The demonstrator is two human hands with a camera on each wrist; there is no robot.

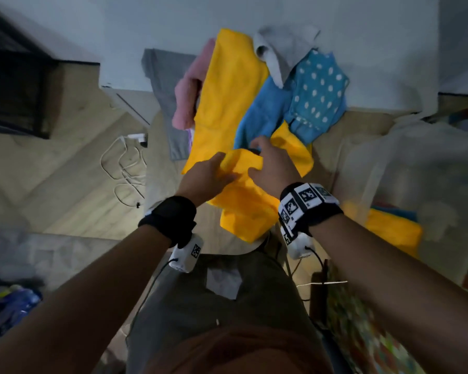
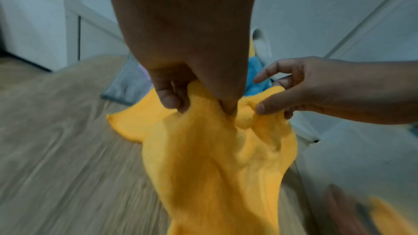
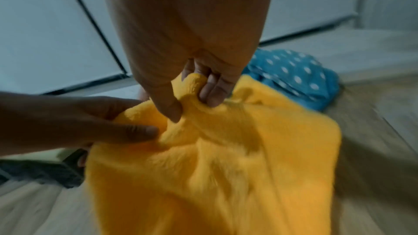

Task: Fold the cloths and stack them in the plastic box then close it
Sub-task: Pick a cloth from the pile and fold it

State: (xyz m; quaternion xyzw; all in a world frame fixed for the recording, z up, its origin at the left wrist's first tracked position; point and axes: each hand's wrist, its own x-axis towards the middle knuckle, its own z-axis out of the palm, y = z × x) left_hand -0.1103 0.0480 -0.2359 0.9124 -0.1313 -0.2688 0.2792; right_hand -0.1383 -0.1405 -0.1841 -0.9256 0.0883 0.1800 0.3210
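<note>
Hanging yellow cloth (image 1: 243, 211), top edge pinched in both hands' fingers (image 2: 172, 96).

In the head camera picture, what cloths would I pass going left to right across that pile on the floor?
Grey cloth → pink cloth → yellow cloth → plain blue cloth → blue dotted cloth. The white-grey cloth lies over the top, so it is left out.

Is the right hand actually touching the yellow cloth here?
Touching. The right wrist view shows the right hand pinching a bunched fold of the yellow cloth between thumb and fingers; the left wrist view agrees.
</note>
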